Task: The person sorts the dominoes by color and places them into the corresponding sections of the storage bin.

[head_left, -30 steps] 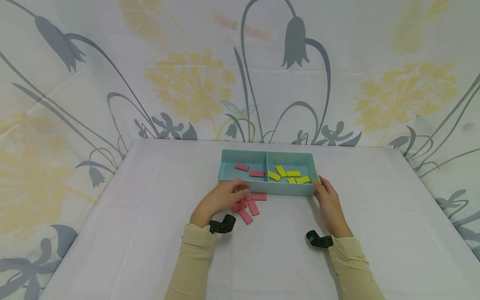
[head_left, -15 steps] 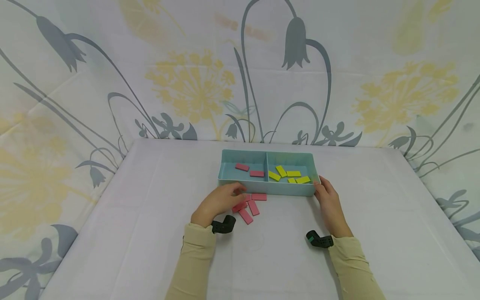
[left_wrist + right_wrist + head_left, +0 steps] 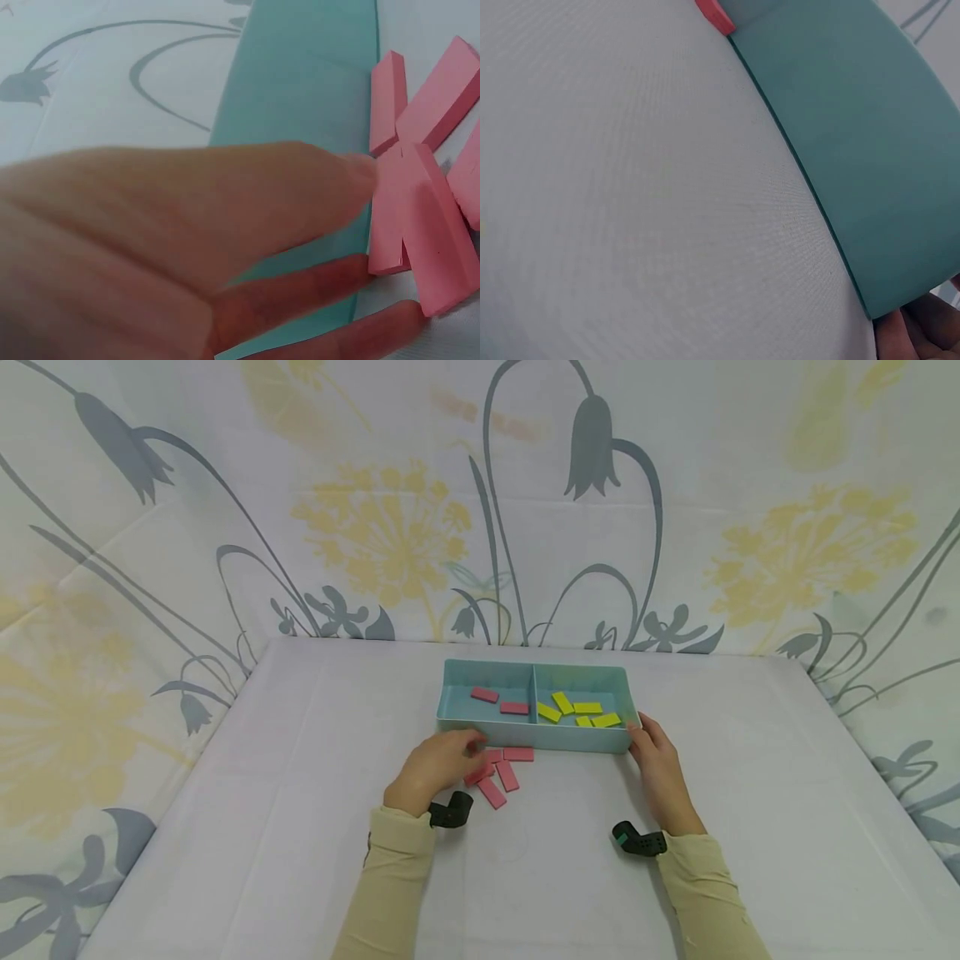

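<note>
Pink blocks [image 3: 497, 774]: left hand [image 3: 435, 766] has slid back slightly, fingers relaxed, touching them; right hand [image 3: 654, 758] holds tray [image 3: 525, 737] corner.

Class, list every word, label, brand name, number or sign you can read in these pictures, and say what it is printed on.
None: no writing can be read in any view.
The teal tray, pink blocks and yellow blocks show plain faces.
The floral cloth carries only flower patterns.
The black wrist mounts show no readable mark.
</note>
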The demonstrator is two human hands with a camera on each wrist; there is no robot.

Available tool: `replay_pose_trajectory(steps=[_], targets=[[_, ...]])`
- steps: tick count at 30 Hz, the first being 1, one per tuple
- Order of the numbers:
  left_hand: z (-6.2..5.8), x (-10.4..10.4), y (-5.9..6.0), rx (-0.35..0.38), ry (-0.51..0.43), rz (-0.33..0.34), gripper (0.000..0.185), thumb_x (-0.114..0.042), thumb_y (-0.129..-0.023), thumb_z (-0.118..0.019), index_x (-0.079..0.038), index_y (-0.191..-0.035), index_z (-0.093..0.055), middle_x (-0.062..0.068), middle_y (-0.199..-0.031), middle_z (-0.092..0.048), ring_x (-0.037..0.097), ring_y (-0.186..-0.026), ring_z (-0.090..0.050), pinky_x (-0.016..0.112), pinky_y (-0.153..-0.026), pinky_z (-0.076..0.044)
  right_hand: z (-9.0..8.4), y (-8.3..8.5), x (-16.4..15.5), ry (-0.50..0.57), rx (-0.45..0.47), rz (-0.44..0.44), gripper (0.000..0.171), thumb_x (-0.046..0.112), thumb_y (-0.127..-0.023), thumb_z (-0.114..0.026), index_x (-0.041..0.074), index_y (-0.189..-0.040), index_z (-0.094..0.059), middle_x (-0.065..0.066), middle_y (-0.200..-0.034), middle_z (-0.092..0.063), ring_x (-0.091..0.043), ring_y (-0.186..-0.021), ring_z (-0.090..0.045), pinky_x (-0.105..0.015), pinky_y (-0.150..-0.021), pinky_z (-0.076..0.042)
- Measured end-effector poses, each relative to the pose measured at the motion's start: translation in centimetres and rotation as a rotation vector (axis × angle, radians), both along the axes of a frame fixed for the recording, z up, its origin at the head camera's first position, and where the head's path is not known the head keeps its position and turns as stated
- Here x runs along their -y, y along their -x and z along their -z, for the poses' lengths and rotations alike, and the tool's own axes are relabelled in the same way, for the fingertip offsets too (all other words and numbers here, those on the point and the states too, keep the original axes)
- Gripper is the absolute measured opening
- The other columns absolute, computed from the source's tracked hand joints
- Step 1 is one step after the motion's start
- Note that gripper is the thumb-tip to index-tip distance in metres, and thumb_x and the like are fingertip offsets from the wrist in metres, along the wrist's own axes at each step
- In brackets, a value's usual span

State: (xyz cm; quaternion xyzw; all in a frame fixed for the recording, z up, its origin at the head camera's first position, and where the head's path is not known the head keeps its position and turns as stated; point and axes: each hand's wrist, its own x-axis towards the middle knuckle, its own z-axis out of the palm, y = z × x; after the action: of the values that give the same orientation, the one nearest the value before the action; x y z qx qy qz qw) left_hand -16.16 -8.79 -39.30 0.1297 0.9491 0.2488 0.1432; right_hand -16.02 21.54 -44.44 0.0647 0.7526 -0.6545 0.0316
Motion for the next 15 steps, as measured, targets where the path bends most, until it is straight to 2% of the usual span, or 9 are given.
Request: replay_pose_trajectory(steps=[4,9,15], targets=[[0.2,-0.3,-0.4,-0.017,0.038,0.002,0.036,-0.022,-0.08,-0.063,-0.013,-0.115,-0.059,0.001,-0.097,-0.058,0.016,-0.084,-0.05,0.035,-0.071,-0.045,0.1,-0.1,0.1,-0.002,-0.002,0.003,0.068,0.047,-0.092,-0.036,0.008,-0.143,-0.013,-0.009,-0.146,-0.015,-0.022,-0.131,-0.021,-0.037,-0.104,-0.023],[0.5,-1.1,-1.0,-0.054,0.143,-0.012,0.038,-0.023,-0.076,-0.068,-0.015,-0.113,-0.06,0.001,-0.104,-0.055,0.015,-0.085,-0.049,0.035,-0.071,-0.046,0.1,-0.2,0.2,0.003,0.003,-0.005,0.067,0.047,-0.093,-0.036,0.008,-0.143,-0.014,-0.009,-0.146,-0.015,-0.022,-0.131,-0.022,-0.037,-0.104,-0.023],[0.5,-2.4,-1.2,-0.056,0.195,0.033,0.039,-0.021,-0.076,-0.068,-0.014,-0.114,-0.058,0.002,-0.097,-0.052,0.015,-0.079,-0.048,0.032,-0.067,-0.046,-0.1,0.0,0.2,-0.012,-0.003,-0.009,0.07,0.05,-0.092,-0.035,0.009,-0.143,-0.012,-0.008,-0.147,-0.013,-0.021,-0.131,-0.021,-0.037,-0.104,-0.023]])
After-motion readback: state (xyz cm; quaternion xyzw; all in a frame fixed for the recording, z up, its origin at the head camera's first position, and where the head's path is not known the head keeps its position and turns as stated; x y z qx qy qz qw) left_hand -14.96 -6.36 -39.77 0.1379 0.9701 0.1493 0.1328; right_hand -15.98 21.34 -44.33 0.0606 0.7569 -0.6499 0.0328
